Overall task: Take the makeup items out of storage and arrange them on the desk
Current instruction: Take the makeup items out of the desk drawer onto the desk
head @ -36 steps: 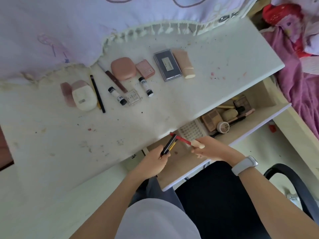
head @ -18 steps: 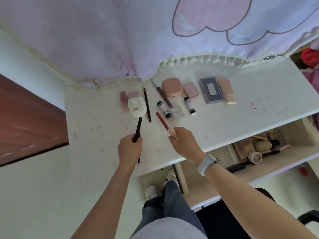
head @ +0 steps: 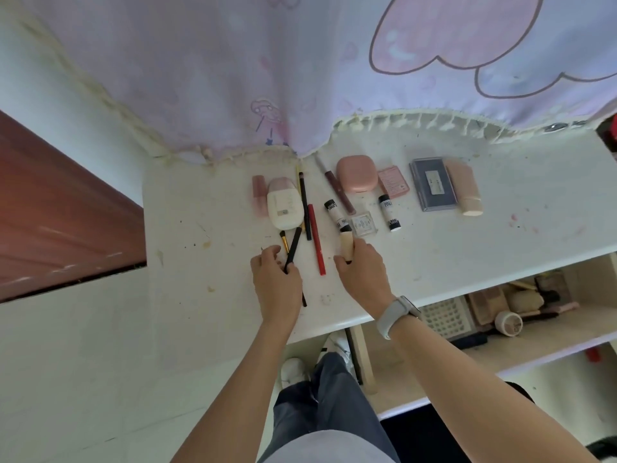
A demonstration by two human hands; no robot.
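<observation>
On the counter (head: 434, 262) the red pencil (head: 315, 238) now lies released among the row, the right hand (head: 362, 272) gripping a beige tube (head: 347, 247), the left hand (head: 275, 279) seemingly pinching black brushes (head: 293, 247).

a home bedroom: cartoon-print curtain (head: 233, 78) hanging over a white desk (head: 500, 235) with an open drawer (head: 500, 342).

The right black-capped white tube (head: 389, 213) on the desk carries black vertical lettering that seems to read "PINK" near its upper cap. The left tube (head: 337, 216) has similar black lettering, too blurred to make out. Print on the small pink box (head: 393, 182), the grey palette's (head: 433, 184) label and the white compact (head: 284, 208) is illegible.
</observation>
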